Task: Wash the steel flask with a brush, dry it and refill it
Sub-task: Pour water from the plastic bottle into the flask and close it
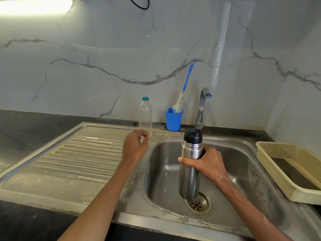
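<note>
My right hand (207, 164) grips the steel flask (190, 171) around its middle and holds it upright over the sink basin (166, 171). Its black cap (192, 135) is on. A bottle brush (182, 96) with a blue handle stands bristles down in a blue cup (173, 121) behind the sink. My left hand (134, 147) is at the base of a clear plastic bottle (145, 113) with a green cap, on the sink's back rim. Its fingers are curled there, and whether they hold the bottle is unclear.
The steel tap (202, 105) arches over the basin's back edge, with no water running. A ribbed drainboard (83, 153) lies to the left. A cream plastic basket (295, 171) sits on the counter at right. The drain (198, 204) is below the flask.
</note>
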